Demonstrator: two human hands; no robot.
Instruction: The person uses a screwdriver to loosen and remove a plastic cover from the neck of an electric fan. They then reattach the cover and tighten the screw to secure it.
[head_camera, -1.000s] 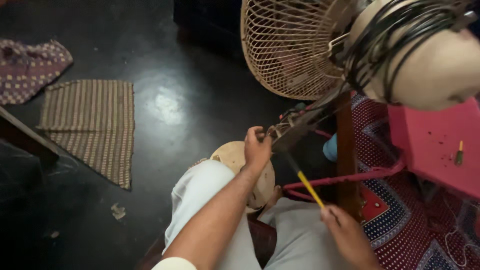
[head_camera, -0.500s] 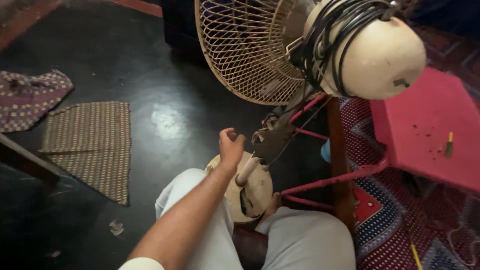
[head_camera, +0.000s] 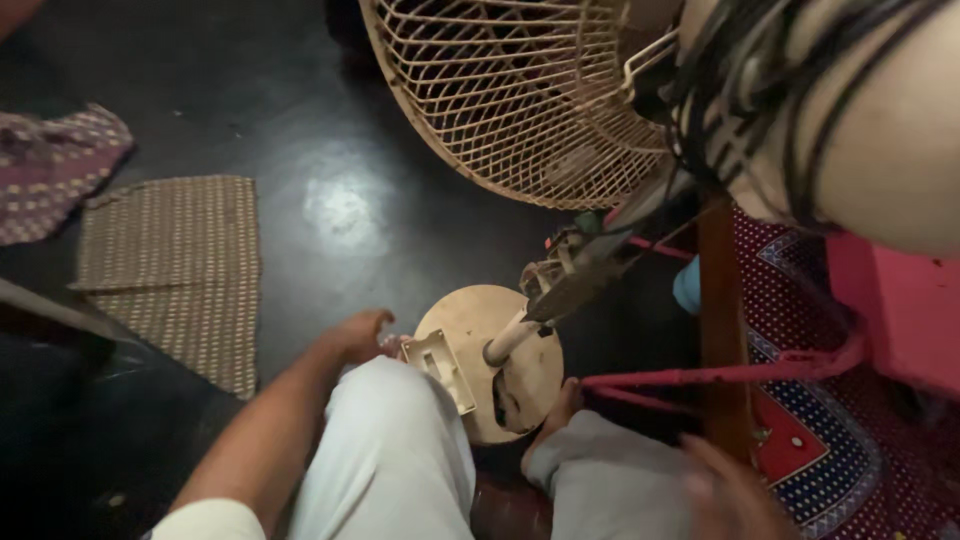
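Note:
A cream table fan lies tilted over my lap: its wire cage is at the top, and the motor housing, wound with black cable, is at the top right. Its neck shows bare wiring above the round base. A cream switch box hangs loose against my knee. My left hand reaches down to the dark floor just left of the switch box, with its fingertips hidden behind my knee. My right hand is blurred at the lower right on my leg.
A pink metal-framed table and a wooden post stand close on the right, over a red and blue patterned rug. A woven mat and a purple patterned cloth lie on the dark floor at left.
My left hand has let go of the fan's neck and dropped to the floor beside the base. The yellow-handled tool seen in my right hand a second ago is out of sight.

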